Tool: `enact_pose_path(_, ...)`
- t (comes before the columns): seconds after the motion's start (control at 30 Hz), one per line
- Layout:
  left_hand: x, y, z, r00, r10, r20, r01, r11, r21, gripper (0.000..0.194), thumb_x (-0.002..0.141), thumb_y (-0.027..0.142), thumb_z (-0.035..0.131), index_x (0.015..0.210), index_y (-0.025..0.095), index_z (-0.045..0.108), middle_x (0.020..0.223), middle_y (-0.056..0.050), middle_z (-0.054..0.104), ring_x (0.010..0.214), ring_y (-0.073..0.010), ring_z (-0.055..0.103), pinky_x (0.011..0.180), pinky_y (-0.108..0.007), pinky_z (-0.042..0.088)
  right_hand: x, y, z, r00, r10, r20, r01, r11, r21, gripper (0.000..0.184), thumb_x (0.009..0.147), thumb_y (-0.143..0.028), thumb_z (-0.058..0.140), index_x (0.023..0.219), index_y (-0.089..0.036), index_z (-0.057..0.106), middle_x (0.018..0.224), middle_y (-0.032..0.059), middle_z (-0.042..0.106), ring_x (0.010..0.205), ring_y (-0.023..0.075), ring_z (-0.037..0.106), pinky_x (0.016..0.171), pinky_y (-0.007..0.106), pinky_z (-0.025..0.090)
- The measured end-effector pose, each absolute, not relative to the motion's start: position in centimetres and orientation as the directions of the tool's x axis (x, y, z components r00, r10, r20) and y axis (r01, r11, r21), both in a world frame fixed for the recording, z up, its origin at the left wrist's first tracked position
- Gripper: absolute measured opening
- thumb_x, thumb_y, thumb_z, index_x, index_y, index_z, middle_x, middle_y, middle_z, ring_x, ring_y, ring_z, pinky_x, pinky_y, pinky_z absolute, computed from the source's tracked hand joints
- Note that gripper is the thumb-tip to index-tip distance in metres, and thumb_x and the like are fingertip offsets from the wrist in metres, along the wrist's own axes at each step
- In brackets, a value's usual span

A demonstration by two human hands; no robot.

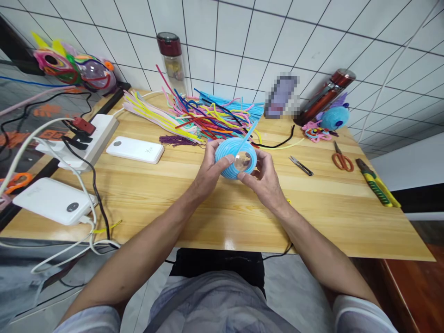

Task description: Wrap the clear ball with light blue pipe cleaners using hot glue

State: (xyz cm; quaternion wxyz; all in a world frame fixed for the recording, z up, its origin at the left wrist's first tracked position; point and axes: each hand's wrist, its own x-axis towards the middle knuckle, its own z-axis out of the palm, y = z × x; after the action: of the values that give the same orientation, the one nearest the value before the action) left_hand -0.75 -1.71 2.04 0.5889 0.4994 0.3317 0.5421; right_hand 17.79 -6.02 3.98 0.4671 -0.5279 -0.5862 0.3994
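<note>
Above the middle of the table, both hands hold a round form wrapped in coils of light blue pipe cleaner [225, 150]. A clear, shiny patch shows in its uncovered middle, and one loose blue end sticks up from it. My left hand [210, 167] grips its left side, thumb pressed on the coils. My right hand [262, 179] holds the right side, thumb at the lower edge of the clear patch; some of its fingers are hidden behind. Just beyond lies a heap of many-coloured pipe cleaners [211, 115].
Thread snips [301, 165], orange-handled scissors [342, 161] and pliers [376, 184] lie at right. Leftward are a white power bank [135, 150], another power bank [52, 201] and a power strip [90, 143] with trailing cables. A clear bottle [173, 64] and red flask [326, 97] stand by the wall.
</note>
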Motion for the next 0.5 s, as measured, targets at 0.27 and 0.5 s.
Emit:
enact_pose_path(0.27, -0.7, -1.8, 2.1, 0.187, 0.971, 0.152, -0.282, -0.095, 0.955, 0.062, 0.086, 0.059, 0.079, 0.129, 0.029, 0.048, 0.131, -0.006, 0.063, 0.116, -0.0244, 0.064, 0.106, -0.043, 0.056, 17.7, -6.0, 3.8, -0.017, 0.993, 0.120, 0.260, 0.120, -0.958, 0.083, 0.075, -0.076, 0.089, 0.135, -0.035, 0.050, 0.149, 0.0099, 0.065, 0.127, 0.0308, 0.067, 0.101, 0.051, 0.059)
enact_pose_path(0.5, -0.9, -1.8, 2.3, 0.169, 0.972, 0.165, -0.224, -0.125, 0.966, 0.062, 0.083, 0.059, 0.081, 0.126, 0.027, 0.050, 0.129, -0.006, 0.064, 0.117, -0.0256, 0.064, 0.105, -0.042, 0.055, 18.7, -5.7, 4.5, -0.001, 0.973, 0.230, 0.323, 0.218, -0.921, 0.079, 0.083, -0.079, 0.082, 0.143, -0.035, 0.054, 0.156, 0.0112, 0.063, 0.138, 0.0344, 0.064, 0.112, 0.058, 0.057)
